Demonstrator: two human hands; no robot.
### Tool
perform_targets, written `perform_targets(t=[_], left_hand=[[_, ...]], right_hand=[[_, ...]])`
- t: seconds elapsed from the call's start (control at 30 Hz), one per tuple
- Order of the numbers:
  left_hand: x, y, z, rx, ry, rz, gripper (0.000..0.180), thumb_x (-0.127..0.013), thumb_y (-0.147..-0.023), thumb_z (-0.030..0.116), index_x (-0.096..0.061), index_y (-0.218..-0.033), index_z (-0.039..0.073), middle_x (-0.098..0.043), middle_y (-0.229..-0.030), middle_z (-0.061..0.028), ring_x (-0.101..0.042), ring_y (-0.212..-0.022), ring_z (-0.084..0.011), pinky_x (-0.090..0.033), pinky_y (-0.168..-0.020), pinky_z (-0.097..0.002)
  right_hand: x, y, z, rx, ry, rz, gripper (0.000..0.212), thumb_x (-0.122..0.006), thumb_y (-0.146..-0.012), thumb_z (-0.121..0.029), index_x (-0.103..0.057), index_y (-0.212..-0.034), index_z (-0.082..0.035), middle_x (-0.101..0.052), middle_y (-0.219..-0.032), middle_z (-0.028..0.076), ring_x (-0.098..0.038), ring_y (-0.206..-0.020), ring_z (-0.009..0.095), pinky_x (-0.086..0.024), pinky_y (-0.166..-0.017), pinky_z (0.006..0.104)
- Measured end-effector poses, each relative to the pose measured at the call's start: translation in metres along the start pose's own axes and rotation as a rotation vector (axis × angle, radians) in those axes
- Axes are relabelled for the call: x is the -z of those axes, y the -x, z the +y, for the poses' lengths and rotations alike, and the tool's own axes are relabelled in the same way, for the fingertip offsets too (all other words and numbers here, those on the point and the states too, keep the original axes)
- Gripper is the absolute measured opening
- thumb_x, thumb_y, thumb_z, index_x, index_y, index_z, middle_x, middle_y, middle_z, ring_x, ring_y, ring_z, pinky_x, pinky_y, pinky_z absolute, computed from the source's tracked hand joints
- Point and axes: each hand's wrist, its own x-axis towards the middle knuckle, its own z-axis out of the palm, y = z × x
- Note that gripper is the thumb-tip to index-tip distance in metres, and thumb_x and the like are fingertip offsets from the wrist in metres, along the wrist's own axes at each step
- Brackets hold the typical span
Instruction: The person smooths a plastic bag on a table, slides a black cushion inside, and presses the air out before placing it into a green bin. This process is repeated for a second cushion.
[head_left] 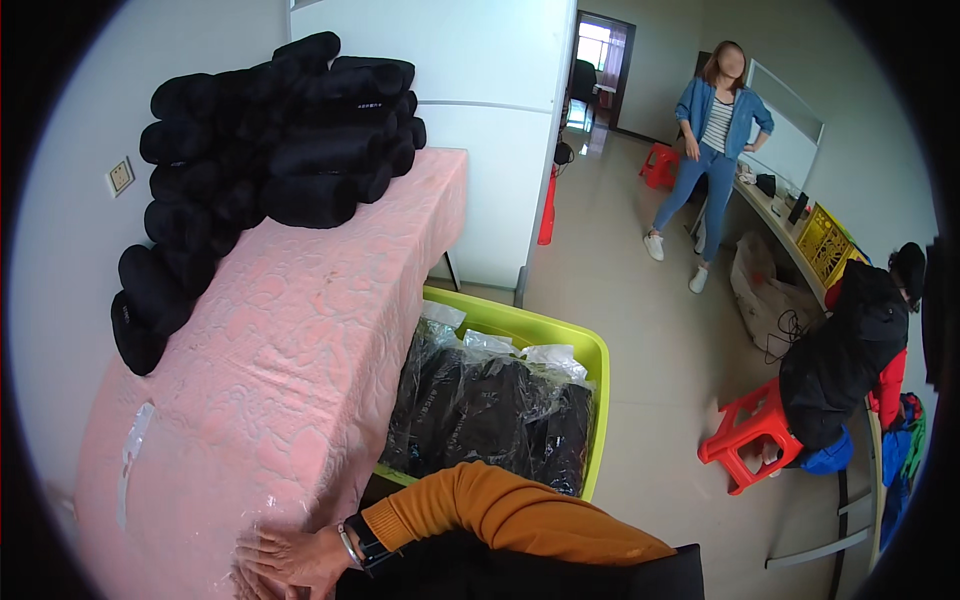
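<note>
My right hand (292,560), below an orange sleeve and a wrist band, lies at the near end of the pink-covered table (270,300). Its fingers stretch out flat, pressing on a clear plastic bag (185,500) spread over the cloth. A white strip (135,450) runs along the bag's left part. My left hand does not show. Farther up the table, black cylindrical cushions (310,200) are heaped against the wall. Right of the table, a lime-green bin (598,400) holds several black items (490,400) wrapped in clear plastic.
A person (715,150) in a denim jacket stands on the tiled floor ahead. At right, a red stool (750,435) stands beside a black coat (840,350). A long bench (780,220) bears a yellow crate (828,245). A white partition (490,150) rises behind the bin.
</note>
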Motion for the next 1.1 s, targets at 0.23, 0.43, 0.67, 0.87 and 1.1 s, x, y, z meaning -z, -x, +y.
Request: perform_targets(t=[0.23,0.43,0.67,0.87,1.1], left_hand=[[0.016,0.022,-0.027,0.027,-0.073,-0.086,0.079,-0.054,-0.094,0.052,-0.028,-0.150,0.003,-0.029,-0.153,-0.0255,-0.031,-0.139,-0.0430,-0.029,-0.110,-0.0577],[0.013,0.035,-0.040,0.079,-0.162,-0.084,0.081,-0.057,-0.091,0.055,-0.030,-0.149,0.004,-0.027,-0.154,-0.0246,-0.029,-0.140,-0.0428,-0.029,-0.109,-0.0584],[0.025,-0.011,0.029,-0.009,0.028,0.072,0.068,-0.061,-0.091,0.047,-0.044,-0.142,0.005,-0.041,-0.146,-0.0243,-0.041,-0.133,-0.0402,-0.033,-0.107,-0.0566],[-0.002,0.000,-0.018,-0.044,-0.180,0.068,0.059,-0.070,-0.084,0.037,-0.056,-0.132,0.006,-0.058,-0.132,-0.0173,-0.055,-0.120,-0.0355,-0.039,-0.104,-0.0531],[0.000,0.033,-0.058,-0.049,-0.334,-0.028,0.059,-0.069,-0.085,0.034,-0.053,-0.135,0.006,-0.057,-0.134,-0.0151,-0.054,-0.123,-0.0341,-0.041,-0.103,-0.0483]], right_hand=[[-0.042,0.014,0.037,0.042,0.520,0.339,0.082,-0.060,-0.076,-0.031,-0.033,-0.138,0.016,-0.024,-0.151,0.035,-0.017,-0.146,0.044,-0.010,-0.118,0.0564],[-0.025,0.024,0.036,0.090,0.404,0.274,0.076,-0.058,-0.077,-0.027,-0.036,-0.136,0.014,-0.031,-0.145,0.033,-0.020,-0.144,0.045,-0.012,-0.117,0.0563],[-0.006,0.017,0.025,0.154,0.213,0.252,0.057,-0.059,-0.075,-0.025,-0.051,-0.118,0.010,-0.045,-0.131,0.026,-0.035,-0.134,0.042,-0.024,-0.112,0.0543],[0.018,0.017,0.024,0.056,0.240,0.087,0.047,-0.054,-0.083,-0.025,-0.052,-0.115,0.010,-0.044,-0.132,0.025,-0.036,-0.135,0.039,-0.028,-0.112,0.0514],[0.018,0.028,0.036,0.072,0.382,0.189,0.043,-0.056,-0.080,-0.023,-0.054,-0.109,0.009,-0.047,-0.127,0.022,-0.039,-0.132,0.036,-0.029,-0.111,0.0489]])
